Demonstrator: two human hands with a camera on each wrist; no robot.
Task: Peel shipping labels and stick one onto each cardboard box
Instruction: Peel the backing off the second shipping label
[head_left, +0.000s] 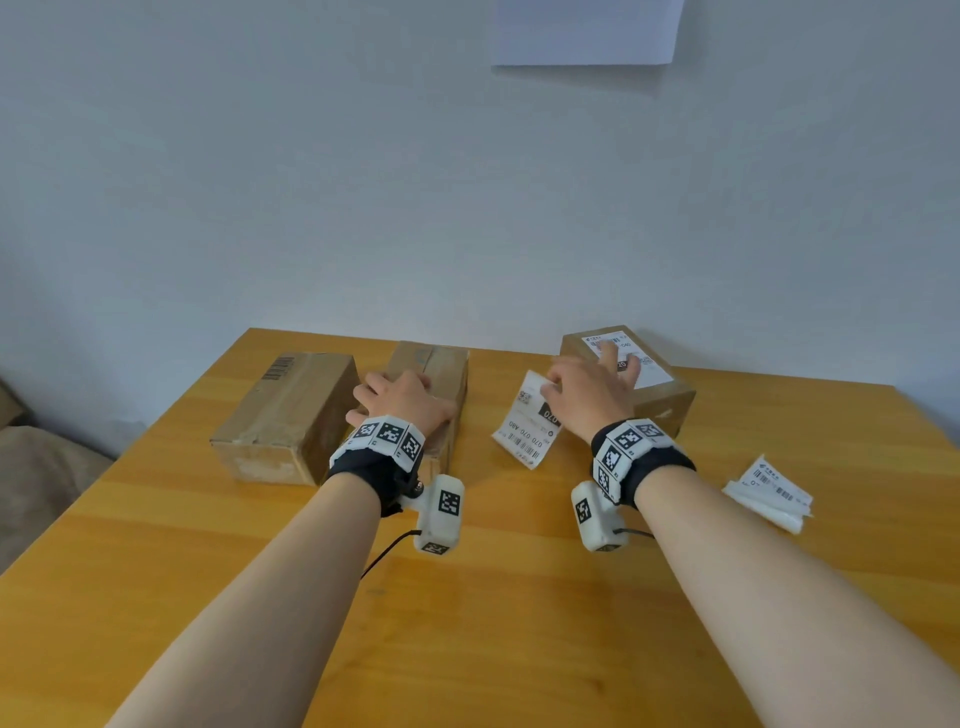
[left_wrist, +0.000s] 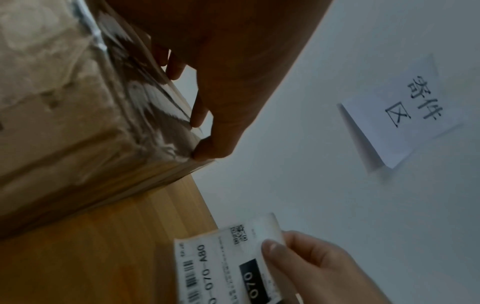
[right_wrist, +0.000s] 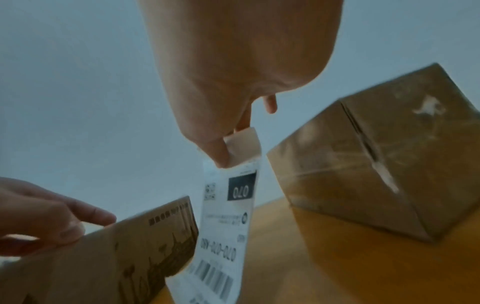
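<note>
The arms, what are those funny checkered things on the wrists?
Both arms are bare, no sleeves. The left wrist band and right wrist band are black with white squares of black-and-white patterns. A small white camera block with a thin black cable hangs below each.

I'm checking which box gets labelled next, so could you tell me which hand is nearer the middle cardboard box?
Left. The left hand rests on top of the middle cardboard box; the right hand is apart to its right, pinching a shipping label.

Your left hand (head_left: 402, 400) covers most of the middle box (head_left: 436, 374) top, and the label (head_left: 530, 421) small print's too blurry to read.
</note>
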